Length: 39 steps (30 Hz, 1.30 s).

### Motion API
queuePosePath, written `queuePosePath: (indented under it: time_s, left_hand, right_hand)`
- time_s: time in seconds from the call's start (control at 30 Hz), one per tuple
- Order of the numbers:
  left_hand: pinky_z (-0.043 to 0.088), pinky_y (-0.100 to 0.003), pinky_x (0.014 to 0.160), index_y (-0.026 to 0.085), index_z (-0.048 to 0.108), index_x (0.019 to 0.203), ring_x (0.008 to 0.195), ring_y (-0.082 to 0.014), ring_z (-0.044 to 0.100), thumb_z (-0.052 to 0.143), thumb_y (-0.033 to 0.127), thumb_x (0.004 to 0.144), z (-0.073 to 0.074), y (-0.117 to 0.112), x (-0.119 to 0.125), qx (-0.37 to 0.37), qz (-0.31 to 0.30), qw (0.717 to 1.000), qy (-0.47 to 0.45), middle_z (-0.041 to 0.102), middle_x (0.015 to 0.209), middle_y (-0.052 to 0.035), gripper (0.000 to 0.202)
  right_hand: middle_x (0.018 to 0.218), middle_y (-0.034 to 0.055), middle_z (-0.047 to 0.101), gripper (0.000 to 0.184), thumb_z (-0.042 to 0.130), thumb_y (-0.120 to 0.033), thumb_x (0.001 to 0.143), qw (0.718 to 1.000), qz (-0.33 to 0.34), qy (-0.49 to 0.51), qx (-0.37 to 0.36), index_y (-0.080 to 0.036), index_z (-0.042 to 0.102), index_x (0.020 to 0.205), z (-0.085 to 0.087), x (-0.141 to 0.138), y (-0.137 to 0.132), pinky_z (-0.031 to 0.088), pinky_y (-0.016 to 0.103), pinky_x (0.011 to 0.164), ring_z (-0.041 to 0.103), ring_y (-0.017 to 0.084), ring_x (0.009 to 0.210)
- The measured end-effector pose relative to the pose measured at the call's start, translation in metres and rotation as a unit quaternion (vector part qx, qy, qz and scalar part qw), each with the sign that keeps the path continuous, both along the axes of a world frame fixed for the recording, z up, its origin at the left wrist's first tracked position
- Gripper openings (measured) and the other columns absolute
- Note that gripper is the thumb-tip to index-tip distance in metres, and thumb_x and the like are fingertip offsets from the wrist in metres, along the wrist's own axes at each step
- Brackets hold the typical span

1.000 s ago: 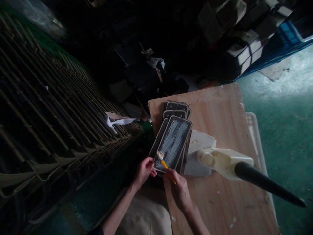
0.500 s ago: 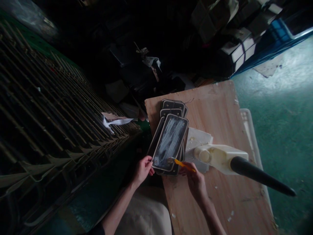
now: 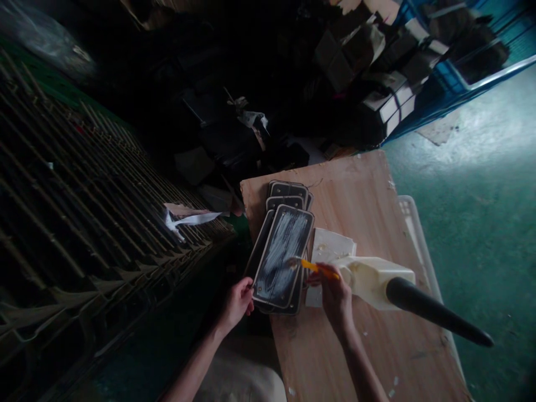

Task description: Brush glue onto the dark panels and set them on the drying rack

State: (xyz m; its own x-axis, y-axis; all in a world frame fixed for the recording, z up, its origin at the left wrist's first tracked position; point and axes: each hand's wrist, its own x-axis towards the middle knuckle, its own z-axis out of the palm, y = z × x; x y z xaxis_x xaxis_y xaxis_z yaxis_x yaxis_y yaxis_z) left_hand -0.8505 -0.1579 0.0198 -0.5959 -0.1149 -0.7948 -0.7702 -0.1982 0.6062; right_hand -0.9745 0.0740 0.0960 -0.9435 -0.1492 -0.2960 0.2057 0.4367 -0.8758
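Observation:
A dark rectangular panel [image 3: 278,268] with rounded corners and a pale rim lies tilted on top of a stack of similar panels [image 3: 288,190]. Whitish wet-looking streaks cover much of its face. My left hand [image 3: 238,304] pinches the panel's lower left corner between thumb and fingers. In my right hand [image 3: 337,298] is a brush with an orange handle [image 3: 310,264], its bristles on the panel's face near the right edge. Beside the stack, partly behind my right hand, lies a pale sheet [image 3: 330,243] with spots on it.
The stack rests on a wooden board [image 3: 352,184]. A cream plastic container [image 3: 383,273] with a long black tapered part [image 3: 435,310] lies right of my hand. Dark panels in a rack [image 3: 84,190] fill the left. A blue crate [image 3: 473,78] and bundled boxes [image 3: 393,103] stand at the back right.
The brush has moved from the panel's lower edge up along its right side. My left hand keeps its grip on the corner. The whole view has shifted slightly.

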Motion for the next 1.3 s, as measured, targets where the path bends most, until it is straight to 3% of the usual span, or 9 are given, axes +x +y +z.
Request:
queuePosePath:
  time_s: [0.13, 0.23, 0.4, 0.57, 0.7, 0.83, 0.97, 1.13, 1.3]
  left_hand:
    - [0.036, -0.016, 0.033, 0.016, 0.056, 0.093, 0.033, -0.0099, 0.048, 0.062, 0.041, 0.076, -0.005, 0.001, 0.003, 0.003, 0.0, 1.0, -0.007, 0.052, 0.043, 0.007, 0.03]
    - [0.038, -0.016, 0.034, 0.016, 0.056, 0.095, 0.035, -0.0102, 0.049, 0.061, 0.04, 0.077, -0.005, 0.002, 0.005, 0.008, 0.002, 1.0, -0.007, 0.054, 0.045, 0.0064, 0.031]
    - [0.048, -0.02, 0.043, 0.016, 0.053, 0.092, 0.047, -0.0129, 0.061, 0.063, 0.046, 0.077, 0.006, 0.003, 0.004, 0.045, 0.011, 0.999, 0.005, 0.061, 0.06, 0.0024, 0.035]
    - [0.048, -0.02, 0.043, 0.015, 0.052, 0.093, 0.048, -0.0122, 0.063, 0.063, 0.042, 0.077, 0.021, 0.001, -0.004, 0.078, 0.009, 0.997, 0.005, 0.064, 0.068, -0.0005, 0.033]
    - [0.047, -0.019, 0.04, 0.015, 0.051, 0.091, 0.044, -0.0121, 0.061, 0.063, 0.041, 0.075, 0.026, 0.002, -0.01, 0.084, 0.004, 0.996, 0.004, 0.062, 0.062, 0.001, 0.032]
    - [0.047, -0.019, 0.04, 0.016, 0.051, 0.094, 0.044, -0.0123, 0.061, 0.066, 0.047, 0.072, 0.029, 0.002, -0.011, 0.084, 0.002, 0.996, 0.014, 0.06, 0.062, 0.0029, 0.041]
    - [0.047, -0.02, 0.041, 0.016, 0.051, 0.102, 0.046, -0.0122, 0.061, 0.066, 0.048, 0.073, 0.037, 0.0, -0.012, 0.09, 0.001, 0.996, 0.02, 0.06, 0.065, 0.0025, 0.046]
    - [0.044, -0.019, 0.04, 0.015, 0.051, 0.103, 0.045, -0.011, 0.059, 0.06, 0.034, 0.076, 0.05, 0.001, -0.017, 0.082, -0.001, 0.997, 0.008, 0.061, 0.065, 0.002, 0.034]
    - [0.04, -0.016, 0.037, 0.016, 0.052, 0.102, 0.041, -0.0091, 0.057, 0.057, 0.029, 0.076, 0.076, 0.002, -0.021, 0.086, -0.009, 0.996, 0.017, 0.061, 0.065, 0.0024, 0.029]
  right_hand:
    - [0.084, 0.0031, 0.068, 0.019, 0.049, -0.03, 0.096, 0.992, -0.078, 0.094, -0.023, -0.02, 0.056, 0.111, -0.007, -0.053, -0.01, 0.059, 0.032, 0.067, 0.068, 0.017, 0.072]
    - [0.087, 0.0034, 0.068, 0.02, 0.049, -0.027, 0.096, 0.987, -0.092, 0.127, -0.03, -0.02, 0.055, 0.114, -0.006, -0.064, -0.017, 0.059, 0.033, 0.071, 0.069, 0.017, 0.075]
    - [0.081, 0.0026, 0.068, 0.018, 0.048, -0.03, 0.096, 0.993, -0.087, 0.076, 0.007, -0.02, 0.055, 0.109, 0.001, -0.022, -0.019, 0.057, 0.03, 0.067, 0.068, 0.017, 0.071]
    - [0.075, 0.0005, 0.066, 0.018, 0.044, -0.032, 0.098, 0.998, -0.048, -0.034, 0.002, -0.022, 0.054, 0.109, 0.024, 0.032, -0.017, 0.054, 0.024, 0.057, 0.066, 0.015, 0.062]
    - [0.08, 0.0011, 0.067, 0.017, 0.047, -0.03, 0.097, 0.997, -0.072, 0.0, -0.03, -0.022, 0.055, 0.11, 0.033, 0.02, -0.027, 0.055, 0.025, 0.062, 0.067, 0.015, 0.067]
    - [0.081, 0.0014, 0.068, 0.019, 0.049, -0.032, 0.095, 0.991, -0.107, 0.043, -0.073, -0.021, 0.055, 0.109, 0.012, -0.013, -0.043, 0.057, 0.028, 0.067, 0.068, 0.016, 0.072]
    - [0.079, 0.0013, 0.067, 0.022, 0.047, -0.036, 0.095, 0.995, -0.071, -0.021, -0.065, -0.021, 0.056, 0.107, -0.001, 0.017, -0.047, 0.056, 0.026, 0.065, 0.068, 0.016, 0.069]
    - [0.071, 0.0012, 0.067, 0.024, 0.047, -0.041, 0.094, 0.994, 0.002, -0.105, -0.031, -0.021, 0.059, 0.102, 0.032, 0.102, -0.04, 0.052, 0.023, 0.059, 0.065, 0.016, 0.061]
    - [0.071, 0.0032, 0.067, 0.032, 0.052, -0.048, 0.093, 0.978, -0.164, -0.083, -0.098, -0.019, 0.058, 0.106, 0.078, 0.115, -0.025, 0.053, 0.027, 0.054, 0.066, 0.019, 0.059]
